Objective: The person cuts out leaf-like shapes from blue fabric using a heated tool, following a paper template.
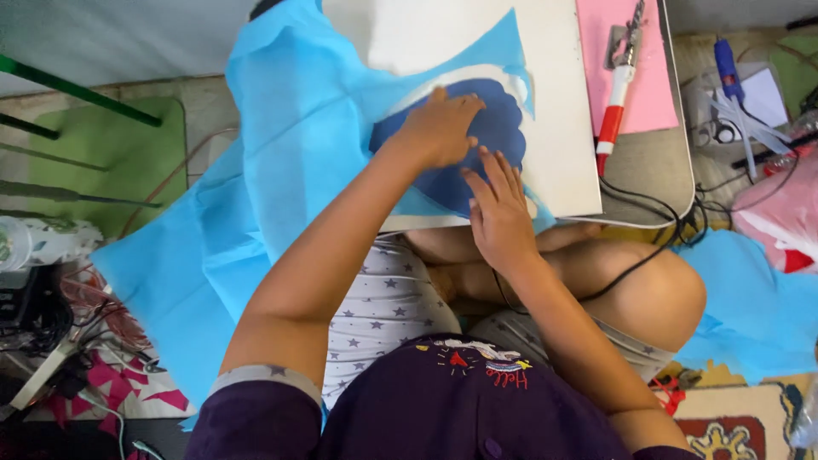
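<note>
A pink plastic bag [771, 223] lay on the floor at the right edge of the view, just past the right side of the low table [656, 183]. It was soft and bulging, translucent pink, with a red and white patch at its lower end. At the far left edge of the floor lay a white plastic package [38, 240], rounded and crinkled, printed with small green and grey marks too blurred to make out.

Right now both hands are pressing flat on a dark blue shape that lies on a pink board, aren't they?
Not quite. The head view shows the left hand and right hand flat on the dark blue shape, but it lies on a white board; the pink sheet sits beside it.
</note>
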